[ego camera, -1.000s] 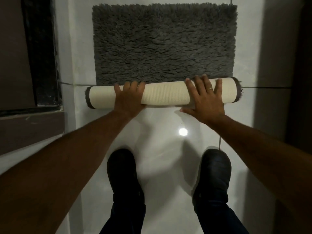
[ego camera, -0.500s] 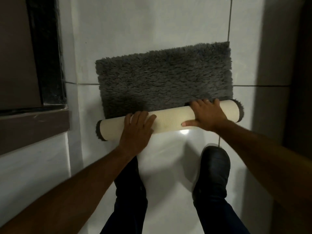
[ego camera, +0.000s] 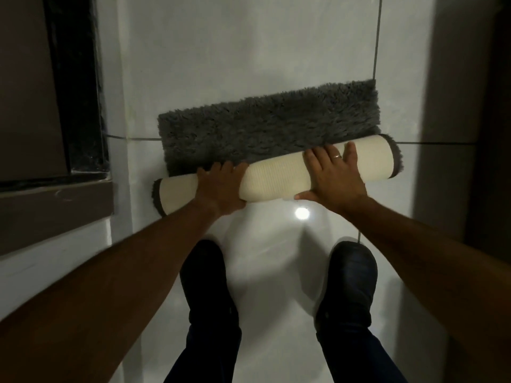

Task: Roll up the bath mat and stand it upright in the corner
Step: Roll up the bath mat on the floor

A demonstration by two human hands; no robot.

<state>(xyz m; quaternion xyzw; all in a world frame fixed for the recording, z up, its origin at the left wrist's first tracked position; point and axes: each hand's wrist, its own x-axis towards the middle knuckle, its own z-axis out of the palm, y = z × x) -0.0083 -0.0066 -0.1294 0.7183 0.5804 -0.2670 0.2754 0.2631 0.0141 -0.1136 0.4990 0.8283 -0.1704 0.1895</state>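
Note:
The bath mat lies on the white tiled floor, partly rolled. Its flat part (ego camera: 265, 125) is shaggy dark grey pile. The rolled part (ego camera: 276, 178) shows the cream ribbed backing and runs slightly slanted, its right end farther from me. My left hand (ego camera: 221, 189) presses on the roll left of its middle, fingers curled over the top. My right hand (ego camera: 334, 175), with a ring on one finger, lies spread over the roll toward its right end. Both palms rest on the backing.
My two dark shoes (ego camera: 207, 294) (ego camera: 348, 288) stand on the glossy tile just behind the roll. A dark door frame and brown threshold (ego camera: 55, 205) lie at the left. A dark wall (ego camera: 470, 106) rises along the right. A lamp's glare (ego camera: 302, 213) shines on the floor.
The roll has travelled away from me and grown thicker, and the flat grey strip has become much shorter. Both hands moved forward with the roll.

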